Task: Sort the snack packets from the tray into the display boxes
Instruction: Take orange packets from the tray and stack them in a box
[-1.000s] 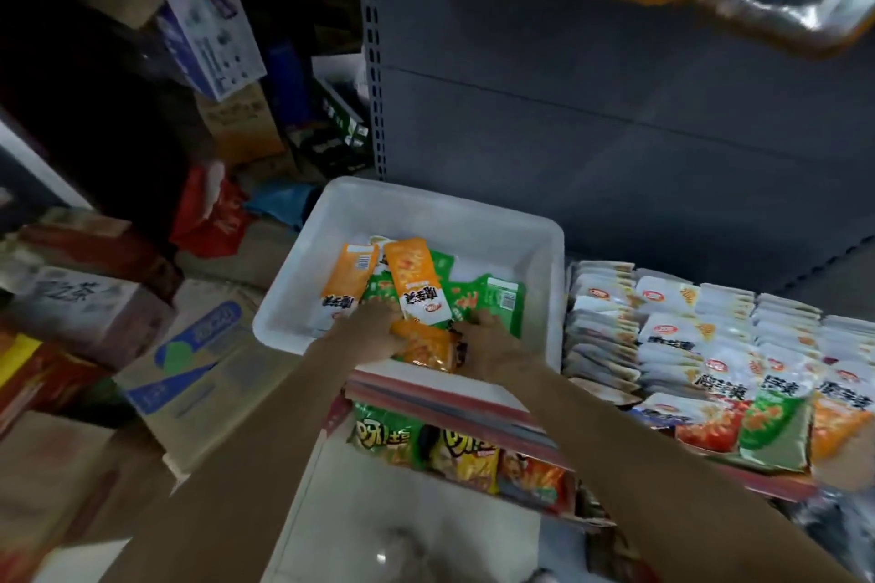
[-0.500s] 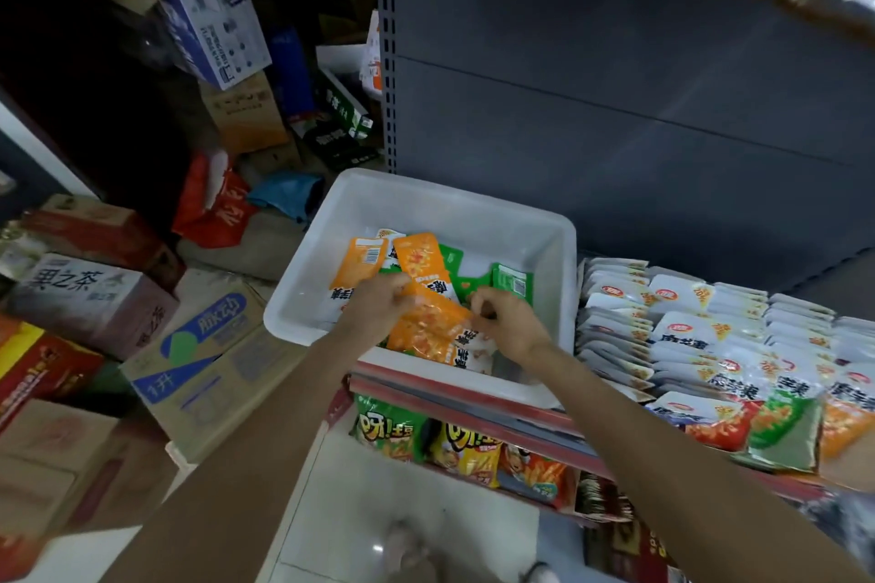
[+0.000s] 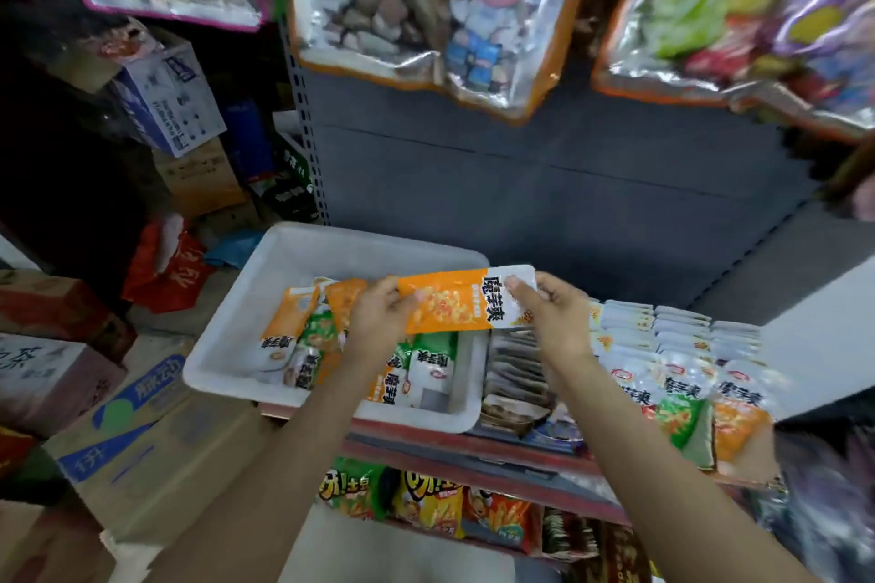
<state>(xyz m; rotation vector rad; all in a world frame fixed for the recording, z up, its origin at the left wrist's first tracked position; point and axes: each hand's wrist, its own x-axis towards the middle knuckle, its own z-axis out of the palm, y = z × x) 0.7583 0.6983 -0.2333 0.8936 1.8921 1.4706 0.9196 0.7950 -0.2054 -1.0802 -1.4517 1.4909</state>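
Both grips pinching orange pkt (image 3: 454, 301)

Grey shelving back panel (image 3: 544, 185) with perforated upright (image 3: 310, 147); stacked cardboard cartons (image 3: 132, 440) at left; dim light.

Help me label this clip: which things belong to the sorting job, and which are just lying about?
Job: white tray, orange packet held by left hand and right hand, display boxes.
Lying about: cardboard cartons, hanging toy bags, red bag.
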